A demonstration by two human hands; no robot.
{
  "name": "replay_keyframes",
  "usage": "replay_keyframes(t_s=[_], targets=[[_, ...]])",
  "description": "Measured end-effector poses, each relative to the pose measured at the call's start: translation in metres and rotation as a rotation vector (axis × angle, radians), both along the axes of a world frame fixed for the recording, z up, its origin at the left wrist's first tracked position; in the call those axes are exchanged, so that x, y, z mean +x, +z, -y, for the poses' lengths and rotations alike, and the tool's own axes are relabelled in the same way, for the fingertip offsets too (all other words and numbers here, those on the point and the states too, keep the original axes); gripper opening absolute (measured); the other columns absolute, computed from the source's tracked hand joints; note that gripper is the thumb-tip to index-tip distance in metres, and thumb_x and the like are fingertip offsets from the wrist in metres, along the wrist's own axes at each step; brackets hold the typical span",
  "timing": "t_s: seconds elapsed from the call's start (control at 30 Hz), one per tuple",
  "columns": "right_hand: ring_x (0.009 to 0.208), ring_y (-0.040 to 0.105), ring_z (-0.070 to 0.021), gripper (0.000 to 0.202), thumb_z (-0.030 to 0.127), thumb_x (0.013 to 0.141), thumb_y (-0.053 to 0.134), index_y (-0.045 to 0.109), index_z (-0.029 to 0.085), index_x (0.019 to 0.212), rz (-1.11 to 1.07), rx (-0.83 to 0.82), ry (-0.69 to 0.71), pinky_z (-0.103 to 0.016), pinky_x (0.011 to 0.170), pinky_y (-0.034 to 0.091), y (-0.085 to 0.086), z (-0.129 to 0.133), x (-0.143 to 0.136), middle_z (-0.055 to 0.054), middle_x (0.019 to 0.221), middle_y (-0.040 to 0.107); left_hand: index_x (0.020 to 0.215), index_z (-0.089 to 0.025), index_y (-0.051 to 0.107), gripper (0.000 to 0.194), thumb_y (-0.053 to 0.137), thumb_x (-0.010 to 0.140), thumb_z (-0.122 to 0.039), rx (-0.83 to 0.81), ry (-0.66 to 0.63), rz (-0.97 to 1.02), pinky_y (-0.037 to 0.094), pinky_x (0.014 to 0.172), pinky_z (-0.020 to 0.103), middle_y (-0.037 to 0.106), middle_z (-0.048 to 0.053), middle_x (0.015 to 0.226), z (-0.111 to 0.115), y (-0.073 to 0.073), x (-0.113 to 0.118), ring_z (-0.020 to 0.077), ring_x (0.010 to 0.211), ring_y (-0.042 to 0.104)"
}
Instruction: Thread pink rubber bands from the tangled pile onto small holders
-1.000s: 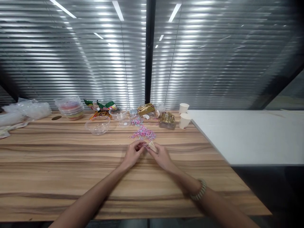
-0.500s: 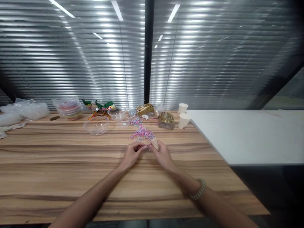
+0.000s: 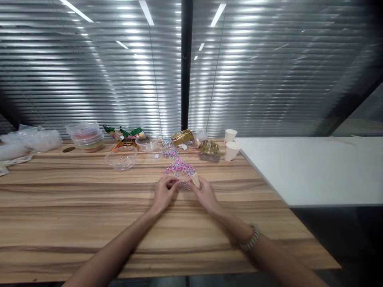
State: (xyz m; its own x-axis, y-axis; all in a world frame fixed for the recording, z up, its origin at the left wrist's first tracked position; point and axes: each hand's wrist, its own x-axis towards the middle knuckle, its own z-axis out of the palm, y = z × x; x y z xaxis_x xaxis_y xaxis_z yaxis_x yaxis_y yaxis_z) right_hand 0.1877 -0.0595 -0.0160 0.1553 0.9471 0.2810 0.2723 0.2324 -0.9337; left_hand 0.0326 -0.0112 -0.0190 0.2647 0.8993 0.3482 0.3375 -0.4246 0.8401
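1. Head view: left hand (image 3: 163,195) has its fingers curled, thumb and forefinger nearly together at some small pink-and-purple bits (image 3: 183,185). Can't tell if it really grips any.
2. Right hand (image 3: 206,196) is part closed around a pale piece (image 3: 195,180), sticking up between thumb and fingers; its fingertips are at the same bits.
3. A loose colorful pile (image 3: 180,167) sits on the wood table (image 3: 167,243), just beyond both hands. Clear bowl (image 3: 121,160) is past the left hand, off to its left; paper cup (image 3: 231,152) is beyond the right, to its right.
4. My read — fiddly two-handed fingertip work on the bits. Next move calls for a light pinch, with the pale piece kept steady.
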Motion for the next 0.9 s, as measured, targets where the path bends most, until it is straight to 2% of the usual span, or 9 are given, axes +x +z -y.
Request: replay_keyframes(t_s=[0.1, 0.2, 0.3, 0.4, 0.5, 0.57, 0.7, 0.8, 0.9], targets=[[0.076, 0.054, -0.0166, 0.029, 0.04, 0.076, 0.051, 0.057, 0.013, 0.086, -0.045, -0.019, 0.05, -0.027, 0.071, 0.042, 0.003, 0.001, -0.002, -0.006, 0.083, 0.061, 0.093, -0.019, 0.065, 0.026, 0.056, 0.075, -0.035, 0.108, 0.027, -0.017, 0.047, 0.067, 0.028, 0.053, 0.008, 0.094, 0.002, 0.003, -0.001, 0.0193, 0.089, 0.052], [0.075, 0.054, -0.0158, 0.029, 0.04, 0.075, 0.053, 0.056, 0.013, 0.083, -0.085, -0.04, 0.098, -0.026, 0.07, 0.042, 0.005, 0.003, -0.005, -0.005, 0.081, 0.06, 0.094, -0.02, 0.064, 0.024, 0.052, 0.079, -0.033, 0.118, -0.109, -0.019, 0.044, 0.074, 0.029, 0.054, 0.008, 0.092, 0.006, 0.009, 0.001, 0.0186, 0.092, 0.05], [0.073, 0.052, -0.0148, 0.028, 0.04, 0.074, 0.054, 0.055, 0.013, 0.081, -0.089, -0.035, 0.1, -0.025, 0.069, 0.041, 0.006, 0.003, -0.005, -0.004, 0.078, 0.059, 0.084, -0.018, 0.064, 0.02, 0.052, 0.079, -0.034, 0.09, -0.204, -0.006, 0.042, 0.075, 0.028, 0.056, 0.006, 0.084, 0.009, 0.015, 0.003, 0.0165, 0.085, 0.051], [0.069, 0.051, -0.0137, 0.028, 0.04, 0.074, 0.053, 0.054, 0.013, 0.078, -0.072, -0.036, 0.072, -0.024, 0.067, 0.04, 0.006, 0.002, -0.004, -0.003, 0.074, 0.057, 0.075, -0.015, 0.06, 0.021, 0.053, 0.078, -0.035, 0.017, -0.255, 0.063, 0.041, 0.073, 0.026, 0.056, 0.005, 0.08, 0.012, 0.018, 0.006, 0.0151, 0.08, 0.051], [0.069, 0.051, -0.0135, 0.028, 0.04, 0.075, 0.053, 0.054, 0.013, 0.079, -0.058, -0.025, 0.064, -0.024, 0.066, 0.04, 0.005, 0.002, -0.003, -0.002, 0.074, 0.057, 0.071, -0.014, 0.057, 0.022, 0.054, 0.077, -0.035, -0.113, -0.366, 0.178, 0.041, 0.074, 0.025, 0.056, 0.005, 0.082, 0.016, 0.021, 0.007, 0.0145, 0.081, 0.051], [0.072, 0.052, -0.0142, 0.028, 0.04, 0.075, 0.053, 0.055, 0.013, 0.081, -0.057, -0.015, 0.076, -0.024, 0.068, 0.041, 0.006, 0.003, -0.003, -0.003, 0.076, 0.058, 0.071, -0.014, 0.056, 0.023, 0.056, 0.076, -0.037, -0.224, -0.409, 0.233, 0.041, 0.067, 0.024, 0.055, 0.005, 0.079, 0.018, 0.023, 0.008, 0.0132, 0.074, 0.051], [0.079, 0.053, -0.0151, 0.028, 0.04, 0.079, 0.05, 0.054, 0.014, 0.087, -0.036, 0.008, 0.184, -0.025, 0.073, 0.041, 0.009, 0.006, -0.005, -0.004, 0.083, 0.059, 0.074, -0.014, 0.057, 0.022, 0.06, 0.072, -0.035, -0.422, -0.377, 0.33, 0.033, 0.049, 0.018, 0.051, 0.0, 0.063, 0.017, 0.023, 0.006, 0.0074, 0.054, 0.042], [0.082, 0.052, -0.014, 0.028, 0.04, 0.082, 0.046, 0.052, 0.015, 0.093, 0.018, 0.025, 0.249, -0.024, 0.074, 0.04, 0.01, 0.009, -0.007, -0.003, 0.087, 0.058, 0.077, -0.012, 0.061, 0.022, 0.06, 0.071, -0.034, -0.487, -0.342, 0.429, 0.028, 0.044, 0.018, 0.048, -0.001, 0.056, 0.013, 0.018, 0.005, 0.0057, 0.048, 0.037], [0.078, 0.051, -0.0129, 0.03, 0.042, 0.085, 0.039, 0.05, 0.017, 0.097, 0.065, 0.001, 0.246, -0.022, 0.069, 0.04, 0.01, 0.012, -0.007, -0.002, 0.082, 0.056, 0.087, -0.01, 0.065, 0.03, 0.059, 0.07, -0.034, -0.51, -0.278, 0.476, 0.028, 0.043, 0.019, 0.05, -0.001, 0.052, 0.009, 0.014, 0.004, 0.0049, 0.043, 0.034]])
